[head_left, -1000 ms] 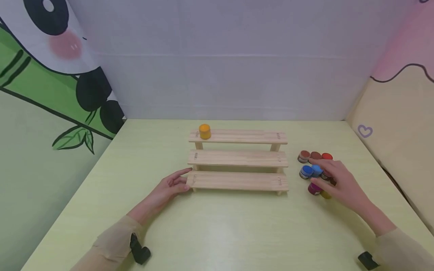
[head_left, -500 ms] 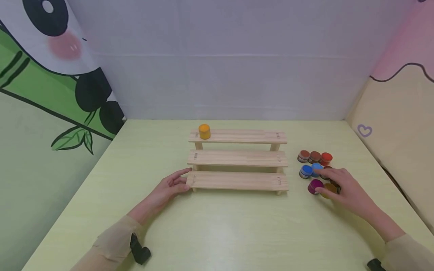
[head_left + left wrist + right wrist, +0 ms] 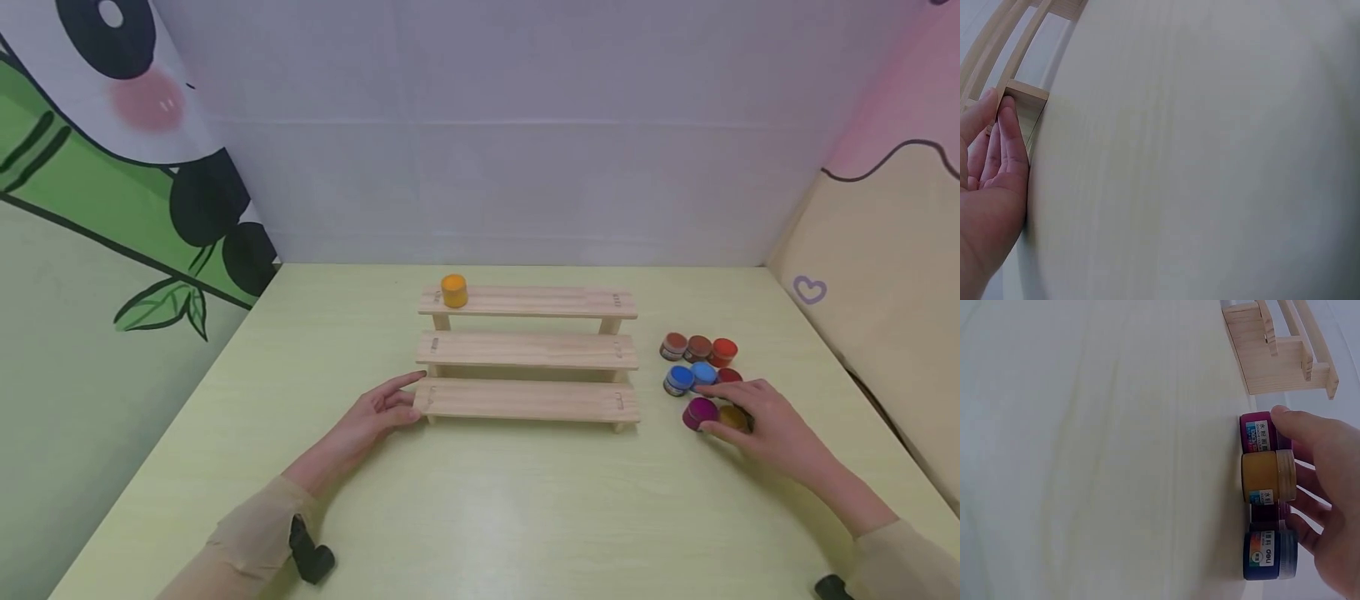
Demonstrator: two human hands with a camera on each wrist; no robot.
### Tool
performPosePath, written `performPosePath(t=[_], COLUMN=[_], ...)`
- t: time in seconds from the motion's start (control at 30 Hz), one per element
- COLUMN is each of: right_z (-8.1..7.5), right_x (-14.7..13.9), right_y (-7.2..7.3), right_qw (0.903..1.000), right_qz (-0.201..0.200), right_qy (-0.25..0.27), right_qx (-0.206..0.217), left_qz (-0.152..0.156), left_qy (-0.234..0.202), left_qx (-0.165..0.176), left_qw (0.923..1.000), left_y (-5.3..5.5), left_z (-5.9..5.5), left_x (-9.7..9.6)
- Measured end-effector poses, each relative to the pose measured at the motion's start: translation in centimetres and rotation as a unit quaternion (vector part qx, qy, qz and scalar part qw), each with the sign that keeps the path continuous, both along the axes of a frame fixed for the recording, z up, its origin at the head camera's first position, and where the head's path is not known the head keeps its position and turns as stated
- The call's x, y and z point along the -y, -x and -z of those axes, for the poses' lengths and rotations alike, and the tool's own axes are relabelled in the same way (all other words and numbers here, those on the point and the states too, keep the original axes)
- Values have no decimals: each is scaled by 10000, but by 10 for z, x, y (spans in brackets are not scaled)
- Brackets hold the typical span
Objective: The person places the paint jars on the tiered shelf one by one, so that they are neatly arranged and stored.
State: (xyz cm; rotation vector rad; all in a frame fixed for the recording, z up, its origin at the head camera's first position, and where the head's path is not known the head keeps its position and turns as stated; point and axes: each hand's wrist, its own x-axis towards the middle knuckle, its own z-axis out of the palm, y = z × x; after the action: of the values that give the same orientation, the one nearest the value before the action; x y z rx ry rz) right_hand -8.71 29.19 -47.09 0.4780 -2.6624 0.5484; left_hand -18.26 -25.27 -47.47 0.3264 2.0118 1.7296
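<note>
A three-tier wooden rack (image 3: 525,400) stands mid-table, with an orange-yellow paint jar (image 3: 453,291) at the left end of its top shelf. My left hand (image 3: 382,414) holds the left end of the bottom shelf, thumb in front and fingers behind; the left wrist view shows the fingertips (image 3: 1007,107) against the wood. At the right, my right hand (image 3: 772,425) pinches a purple paint jar (image 3: 699,412) between thumb and index finger. In the right wrist view the thumb touches the purple jar's (image 3: 1259,432) lid. A mustard jar (image 3: 1260,477) stands beside it, partly under the hand.
Behind the right hand are a blue jar (image 3: 678,379), a light blue jar (image 3: 703,372) and a dark red jar (image 3: 729,376). Farther back stand two brownish jars (image 3: 698,348) and a red jar (image 3: 723,351). A dark blue jar (image 3: 1261,555) shows near the fingers.
My right hand has drawn back from over the jars toward the near row, uncovering the rear jars, and its thumb and index finger have come around the purple jar. The left hand stays put.
</note>
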Motion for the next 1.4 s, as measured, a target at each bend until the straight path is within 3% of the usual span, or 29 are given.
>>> performPosePath(t=[0.57,1.07,1.4], right_z=[-5,-32,-61], right_x=[3,12,19], right_y=[-1,1,11], right_qw=[9992,9996,9996], right_qz=[106,-118,-258], right_qy=[-64,64,64], right_qx=[382,246,-56], left_qz=[59,56,53], left_qy=[-133,-116,-149], left_qx=[-29,-35,-39], left_qw=[9999,9999,9999], left_y=[-1,-2,-1], left_z=[0,-1,0], left_x=[2,2,3])
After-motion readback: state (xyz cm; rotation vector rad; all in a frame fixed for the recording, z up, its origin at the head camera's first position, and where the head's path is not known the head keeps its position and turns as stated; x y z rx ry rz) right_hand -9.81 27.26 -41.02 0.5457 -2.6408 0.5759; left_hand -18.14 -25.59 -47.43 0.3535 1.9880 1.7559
